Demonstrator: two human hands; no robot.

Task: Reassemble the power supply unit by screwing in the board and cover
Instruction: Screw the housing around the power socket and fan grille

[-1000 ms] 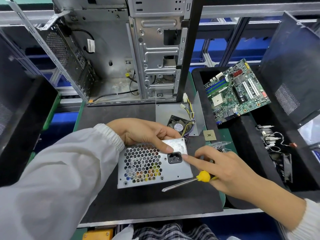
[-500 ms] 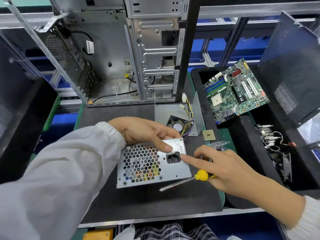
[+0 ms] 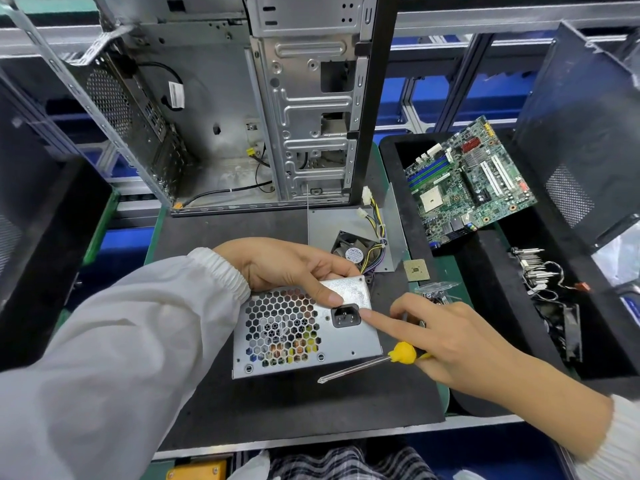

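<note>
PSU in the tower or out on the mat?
Out. The power supply unit sits on the black mat in front of the open tower case, gripped by the left hand.

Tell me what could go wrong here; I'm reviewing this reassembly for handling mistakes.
The right hand holds the screwdriver tucked in while its forefinger touches the power supply unit beside the power socket; the tip could scrape the casing. The left hand grips only the top edge, so the unit might slide.
</note>
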